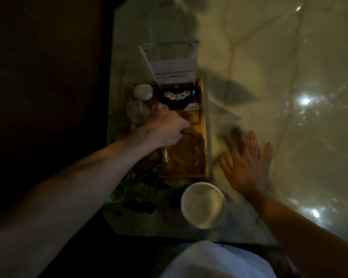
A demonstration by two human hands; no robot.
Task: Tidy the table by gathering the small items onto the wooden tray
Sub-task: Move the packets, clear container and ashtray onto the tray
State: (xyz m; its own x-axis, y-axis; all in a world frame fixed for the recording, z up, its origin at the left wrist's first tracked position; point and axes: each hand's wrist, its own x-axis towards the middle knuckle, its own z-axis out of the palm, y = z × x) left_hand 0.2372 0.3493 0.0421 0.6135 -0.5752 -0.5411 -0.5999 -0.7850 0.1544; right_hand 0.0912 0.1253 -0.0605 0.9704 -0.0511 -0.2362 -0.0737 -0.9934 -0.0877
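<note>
The wooden tray (204, 125) lies on the marble table. It holds a white round object (143, 92), a black device with white buttons (177, 96), a clear plastic container (136, 111), a small patterned packet (193, 117) and a glass ashtray (184, 157). My left hand (165, 128) reaches over the tray's middle, fingers curled down beside the clear container; whether it grips anything is hidden. My right hand (247, 163) rests flat on the table right of the tray, fingers spread, holding nothing.
A clear acrylic sign stand (169, 57) rises at the tray's far end. A white round bowl (203, 204) sits near the table's front edge. Green leaves and dark stems (137, 187) lie left of the bowl. The table's left edge borders darkness.
</note>
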